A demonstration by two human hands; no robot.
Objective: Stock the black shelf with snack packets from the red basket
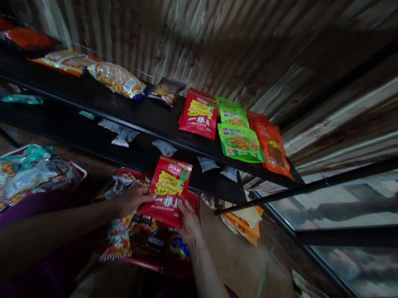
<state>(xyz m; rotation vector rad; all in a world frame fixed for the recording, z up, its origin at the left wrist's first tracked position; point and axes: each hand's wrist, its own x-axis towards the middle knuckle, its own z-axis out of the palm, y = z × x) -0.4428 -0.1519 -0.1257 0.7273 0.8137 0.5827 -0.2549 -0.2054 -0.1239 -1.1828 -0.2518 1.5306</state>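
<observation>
One red packet is pinched between your nearly closed left hand, at its eight o'clock, and right hand, at four, probably to leave its front readable above the red basket; matching packets lie toward one o'clock on the upper shelf.

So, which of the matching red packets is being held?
The red packet between the left hand and right hand; its lookalikes lie on the upper shelf.

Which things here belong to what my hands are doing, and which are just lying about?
Seemingly involved:
red packet, held by left hand and right hand
red basket of snacks beneath
matching red packets on upper shelf

Seemingly just lying about:
orange packaging on floor
green packets, untouched
</observation>
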